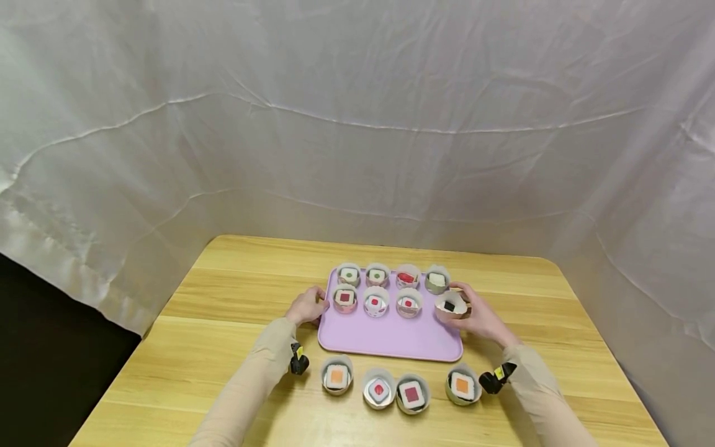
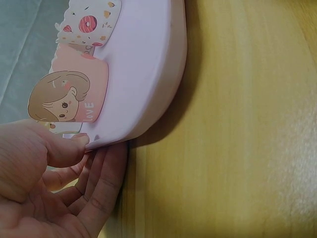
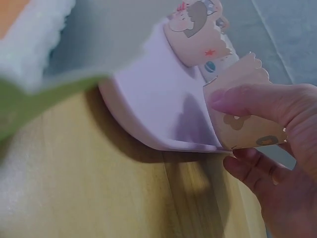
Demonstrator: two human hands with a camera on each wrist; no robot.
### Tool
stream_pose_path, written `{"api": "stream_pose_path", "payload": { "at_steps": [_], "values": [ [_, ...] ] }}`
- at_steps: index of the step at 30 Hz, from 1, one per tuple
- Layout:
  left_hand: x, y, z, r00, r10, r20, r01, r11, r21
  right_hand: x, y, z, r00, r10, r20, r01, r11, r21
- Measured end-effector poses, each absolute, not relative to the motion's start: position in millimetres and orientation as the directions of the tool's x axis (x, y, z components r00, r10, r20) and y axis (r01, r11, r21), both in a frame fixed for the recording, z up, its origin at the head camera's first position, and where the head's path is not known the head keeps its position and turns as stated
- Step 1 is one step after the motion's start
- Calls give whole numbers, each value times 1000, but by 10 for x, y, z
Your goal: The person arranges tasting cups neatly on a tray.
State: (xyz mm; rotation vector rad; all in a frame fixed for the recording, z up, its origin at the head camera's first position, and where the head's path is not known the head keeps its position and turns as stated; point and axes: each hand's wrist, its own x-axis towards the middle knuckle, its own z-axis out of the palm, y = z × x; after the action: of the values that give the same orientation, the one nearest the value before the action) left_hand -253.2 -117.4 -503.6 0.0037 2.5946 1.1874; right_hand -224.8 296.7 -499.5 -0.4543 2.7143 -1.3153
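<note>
A lilac tray (image 1: 368, 338) lies on the wooden table, bearing two rows of paper baking cups with square sushi pieces in them. My left hand (image 1: 306, 306) pinches the tray's left rim, thumb (image 2: 69, 150) on top and fingers curled beneath. At the tray's right end, my right hand (image 1: 479, 313) holds a paper cup (image 1: 450, 305) containing a black-centred sushi piece. Its thumb (image 3: 233, 100) lies against the printed cup wall. Nearest the left hand is a pink cup (image 2: 81, 74) with a cartoon girl and "LOVE" on it.
Several more sushi cups stand on the table in front of the tray: an orange-centred one (image 1: 337, 375), a red-centred one (image 1: 378, 390), a dark red one (image 1: 412, 394) and another orange one (image 1: 463, 385). Grey fabric (image 1: 357, 155) hangs behind the table (image 1: 251, 273).
</note>
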Motion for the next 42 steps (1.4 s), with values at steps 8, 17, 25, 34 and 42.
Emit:
{"api": "stream_pose_path", "payload": {
  "at_steps": [8, 17, 25, 34, 42],
  "values": [
    [-2531, -1164, -5031, -959, 119, -258, -120, 655, 746, -2333, 2940, -4993, -937, -348, 1, -234, 628, -742],
    [-2527, -1166, -5023, -958, 117, -263, -128, 644, 754, -2377, 2930, -4992, -931, -364, -27, -229, 639, -735],
    [-2527, -1162, -5020, -956, 116, -269, -132, 649, 749, -2407, 2922, -5033, -932, -362, -7, -252, 662, -706],
    [-2525, -1163, -5020, -957, 115, -265, -126, 658, 743, -2380, 2935, -5088, -933, -351, 83, -292, 600, -744],
    [-2522, -1160, -5009, -957, 120, -265, -126, 652, 747, -2357, 3046, -5109, -960, -273, 69, -223, 586, -779]
  ]
}}
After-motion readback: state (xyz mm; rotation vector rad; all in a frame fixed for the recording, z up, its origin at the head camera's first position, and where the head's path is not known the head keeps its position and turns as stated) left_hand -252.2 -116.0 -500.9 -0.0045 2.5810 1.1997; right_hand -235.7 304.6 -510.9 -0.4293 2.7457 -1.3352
